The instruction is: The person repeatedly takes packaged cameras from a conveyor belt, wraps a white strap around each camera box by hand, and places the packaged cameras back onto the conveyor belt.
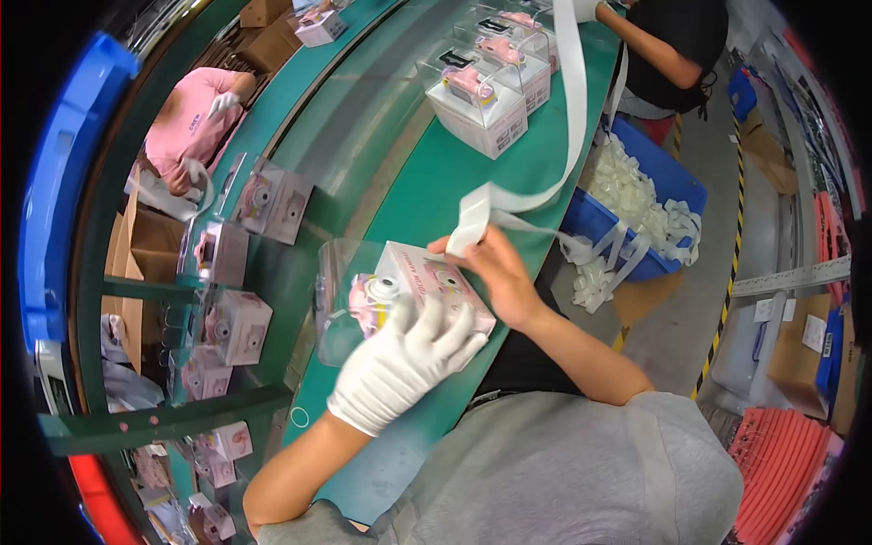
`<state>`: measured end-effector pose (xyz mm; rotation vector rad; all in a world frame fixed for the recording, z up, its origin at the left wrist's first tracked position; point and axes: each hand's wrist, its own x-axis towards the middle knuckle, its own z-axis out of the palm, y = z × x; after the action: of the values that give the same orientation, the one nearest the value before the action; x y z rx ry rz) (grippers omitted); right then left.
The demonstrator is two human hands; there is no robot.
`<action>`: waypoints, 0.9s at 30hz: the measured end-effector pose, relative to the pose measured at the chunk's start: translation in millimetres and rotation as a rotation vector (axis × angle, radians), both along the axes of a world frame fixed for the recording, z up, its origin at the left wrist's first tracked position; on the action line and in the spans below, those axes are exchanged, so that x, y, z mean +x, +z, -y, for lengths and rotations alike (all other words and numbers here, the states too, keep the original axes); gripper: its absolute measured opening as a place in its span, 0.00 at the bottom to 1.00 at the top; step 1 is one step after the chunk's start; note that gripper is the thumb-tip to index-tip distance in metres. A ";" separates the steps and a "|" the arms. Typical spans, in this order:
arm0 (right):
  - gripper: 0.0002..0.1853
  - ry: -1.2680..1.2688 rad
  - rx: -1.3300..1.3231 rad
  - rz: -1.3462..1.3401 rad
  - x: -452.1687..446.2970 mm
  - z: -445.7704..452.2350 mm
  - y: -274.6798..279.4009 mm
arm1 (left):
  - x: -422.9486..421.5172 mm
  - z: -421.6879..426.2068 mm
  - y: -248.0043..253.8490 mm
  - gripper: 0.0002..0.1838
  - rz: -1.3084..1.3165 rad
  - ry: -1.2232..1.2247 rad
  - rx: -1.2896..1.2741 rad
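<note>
My left hand [400, 368], in a white glove, grips a white and pink printed box [411, 265] that lies on its side on the green work surface. A clear plastic cover [336, 313] on the box encloses a pink toy camera [368, 295]. Just above the box, my bare right hand [507, 282] pinches the bent part of a long white strip [574, 109]. This strip loops up toward the top of the view. Its other run trails down to the right. The fingertips are partly hidden behind the strip.
Several similar boxes [486, 127] with clear tops stand further up the surface. More boxes [241, 327] sit on the left line. A blue bin [677, 173] at the right overflows with crumpled strips [627, 182]. A co-worker in pink [191, 123] and another in black [681, 32] are nearby.
</note>
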<state>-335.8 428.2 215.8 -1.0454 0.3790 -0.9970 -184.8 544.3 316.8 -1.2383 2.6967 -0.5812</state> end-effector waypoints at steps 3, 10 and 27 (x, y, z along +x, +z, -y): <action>0.14 0.034 0.014 -0.024 2.6 -19.9 -0.3 | -13.4 -11.0 -3.2 0.26 0.090 0.014 -0.059; 0.17 -0.043 0.045 -0.097 -37.4 -28.2 -22.0 | -54.1 -26.3 -45.3 0.27 0.549 -0.090 -0.315; 0.14 -0.149 0.146 0.027 -15.7 -59.3 -47.1 | 39.2 -39.9 -31.8 0.50 -1.019 0.043 -0.099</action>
<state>-351.5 487.5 168.8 -0.8809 0.5054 -1.0986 -145.7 584.2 285.0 -2.0342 3.3982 -0.0391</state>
